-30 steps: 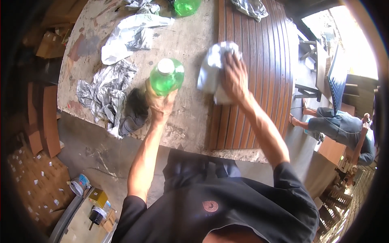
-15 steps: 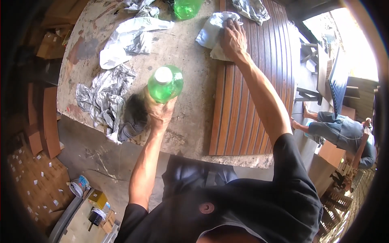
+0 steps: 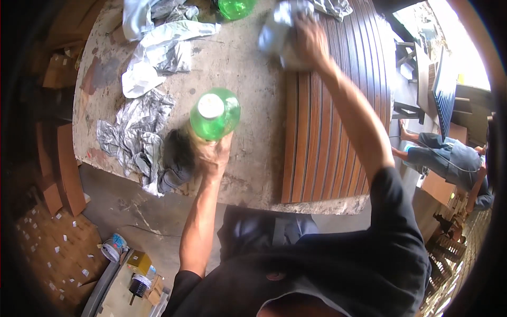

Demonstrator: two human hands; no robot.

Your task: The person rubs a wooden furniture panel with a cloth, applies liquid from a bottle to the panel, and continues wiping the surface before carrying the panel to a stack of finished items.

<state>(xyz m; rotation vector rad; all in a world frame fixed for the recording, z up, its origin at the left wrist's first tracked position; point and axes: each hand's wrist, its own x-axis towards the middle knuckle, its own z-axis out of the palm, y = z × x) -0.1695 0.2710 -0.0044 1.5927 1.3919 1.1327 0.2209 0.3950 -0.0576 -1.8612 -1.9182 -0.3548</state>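
My left hand [image 3: 212, 157] grips a green translucent bottle [image 3: 224, 120] with a white cap, held upright over the worn table [image 3: 248, 105]. Farther off on the right, my right hand [image 3: 311, 42] is smeared by motion. It presses on a white cloth [image 3: 277, 31] at the far left part of a slatted brown wooden panel [image 3: 327, 132]. The cloth hangs over the panel's left edge. Under and beside my left hand sits a dark bundled rag [image 3: 177, 156].
Crumpled grey cloths [image 3: 137, 127] and white rags [image 3: 153, 58] lie along the table's left side. A second green bottle [image 3: 236, 8] stands at the far edge. Another person [image 3: 449, 158] is at the right, near dark wooden furniture. Boxes and tubs [image 3: 140, 261] sit at lower left.
My right hand and the white cloth have shifted slightly over the panel's far end. The left hand still holds the bottle in nearly the same place. The whole view has moved a little.
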